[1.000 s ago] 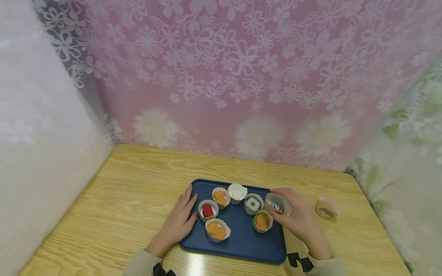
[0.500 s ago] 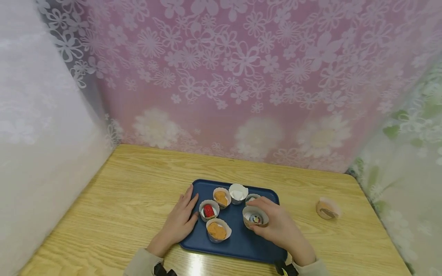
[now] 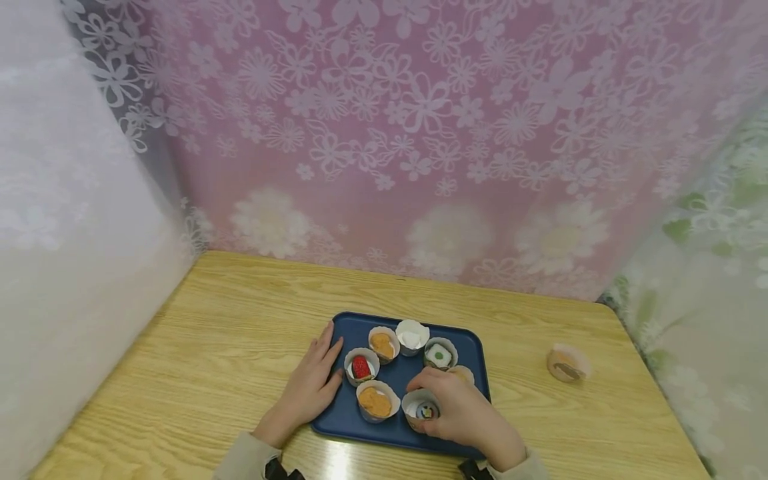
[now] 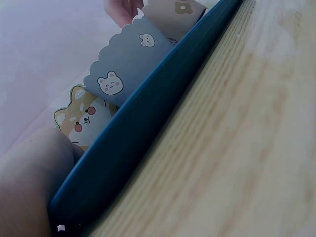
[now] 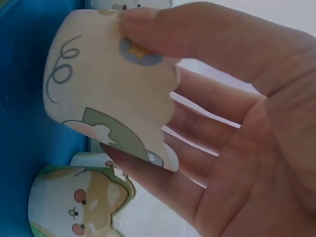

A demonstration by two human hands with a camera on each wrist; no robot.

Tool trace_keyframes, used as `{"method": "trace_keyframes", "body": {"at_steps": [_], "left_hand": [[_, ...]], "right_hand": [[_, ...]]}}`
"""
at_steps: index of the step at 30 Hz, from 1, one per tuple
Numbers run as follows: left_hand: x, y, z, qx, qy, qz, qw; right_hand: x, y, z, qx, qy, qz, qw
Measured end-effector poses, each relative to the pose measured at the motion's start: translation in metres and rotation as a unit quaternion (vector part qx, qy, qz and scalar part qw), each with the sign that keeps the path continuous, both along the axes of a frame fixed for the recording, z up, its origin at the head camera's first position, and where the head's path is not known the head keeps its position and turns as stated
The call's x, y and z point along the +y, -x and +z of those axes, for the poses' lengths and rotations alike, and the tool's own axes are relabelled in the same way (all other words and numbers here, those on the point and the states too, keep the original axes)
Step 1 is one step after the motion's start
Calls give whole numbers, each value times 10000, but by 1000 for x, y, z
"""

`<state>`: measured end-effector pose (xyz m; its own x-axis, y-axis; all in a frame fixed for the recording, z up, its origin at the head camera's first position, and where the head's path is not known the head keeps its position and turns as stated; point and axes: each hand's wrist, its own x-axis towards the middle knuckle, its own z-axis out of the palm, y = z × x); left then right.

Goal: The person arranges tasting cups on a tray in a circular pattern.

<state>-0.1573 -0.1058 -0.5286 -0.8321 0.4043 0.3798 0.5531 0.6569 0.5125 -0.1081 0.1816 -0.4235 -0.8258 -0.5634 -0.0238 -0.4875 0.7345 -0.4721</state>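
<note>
My right hand point(image 3: 465, 412) pinches a paper baking cup point(image 5: 103, 74) at the front of the blue tray point(image 3: 402, 437). Thumb and fingers lie on opposite sides of it in the right wrist view. A small multicoloured piece shows inside; whether the cup's base touches the tray I cannot tell. My left hand point(image 3: 312, 387) rests along the tray's left edge, fingers fairly straight. Beside the held cup stand a cup with an orange-brown piece point(image 3: 375, 401) and, partly behind my right hand, another orange one point(image 3: 462, 373).
Also on the tray are a cup with a red piece point(image 3: 361, 366), an orange-filled cup point(image 3: 383, 343), a white cup point(image 3: 412, 336) and a cup with a white-and-green piece point(image 3: 440, 354). One more cup point(image 3: 567, 364) lies on the wooden table point(image 3: 258, 300), right of the tray.
My right hand has carried the baking cup from the tray's right back side leftward and toward me, to the front middle. My left hand has stayed at the tray's left edge.
</note>
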Motion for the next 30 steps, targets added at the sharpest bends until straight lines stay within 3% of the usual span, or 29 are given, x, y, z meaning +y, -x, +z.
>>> {"method": "trace_keyframes", "body": {"at_steps": [6,30], "left_hand": [[-1,0,0,-106,2,-1,9999],[-1,1,-1,75,4,-24,10000]], "right_hand": [[-6,-2,-2,-197,-89,41,9998],[-17,-1,-16,102,-249,-318,9991]]}}
